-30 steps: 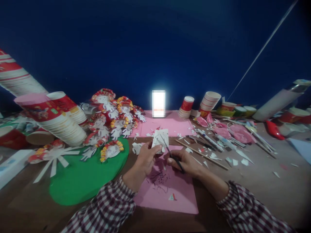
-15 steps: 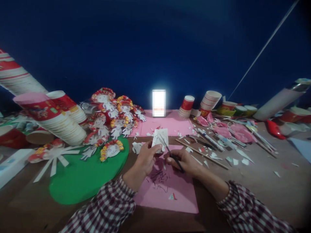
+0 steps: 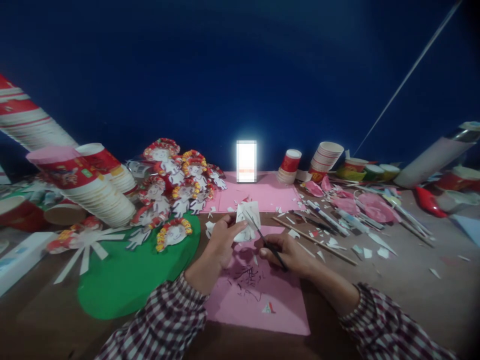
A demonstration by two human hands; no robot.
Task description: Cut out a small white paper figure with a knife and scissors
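Observation:
A small white paper piece [image 3: 245, 231] with dark drawn lines is pinched in my left hand [image 3: 223, 241], thumb on its face. My right hand [image 3: 284, 252] is closed round dark-handled scissors [image 3: 273, 251], whose blades reach up and left in front of the paper. Whether the blades touch the paper cannot be made out. Under both hands lies a pink sheet [image 3: 277, 310] with dark marks and a small coloured scrap [image 3: 268, 308] near its front edge.
A green sheet [image 3: 123, 285] and paper dolls [image 3: 174, 234] lie at the left, beside leaning cup stacks [image 3: 97, 192]. White scraps, markers [image 3: 328, 220] and a wooden stick [image 3: 317, 241] are at the right. A bright pixelated rectangle [image 3: 246, 161] stands at the back.
My left hand has shifted slightly left, its thumb now higher on the paper. More of the paper's lower part shows. The view has moved slightly.

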